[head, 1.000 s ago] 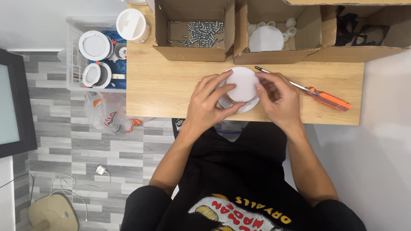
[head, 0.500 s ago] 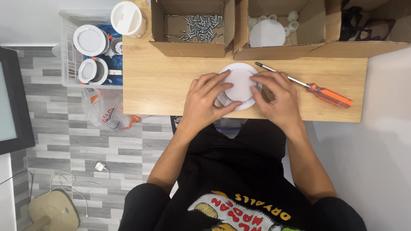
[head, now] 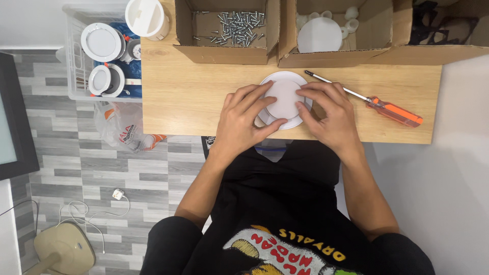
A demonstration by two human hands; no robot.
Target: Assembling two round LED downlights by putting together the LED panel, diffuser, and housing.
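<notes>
Sitting at the wooden table [head: 193, 97] that spans the upper middle of the frame, I have three cardboard boxes along its far edge: one with loose screws [head: 235, 24], the next with a white disc [head: 319, 34]. Off its left end, upper left of the frame, a clear bin [head: 76, 76] holds more round white fittings. At centre, the round white light fitting [head: 283, 97] rests on the table, my left hand [head: 244, 119] and right hand [head: 331, 114] both gripping its rim from either side. Just right, an orange-handled screwdriver [head: 395, 112] lies untouched.
</notes>
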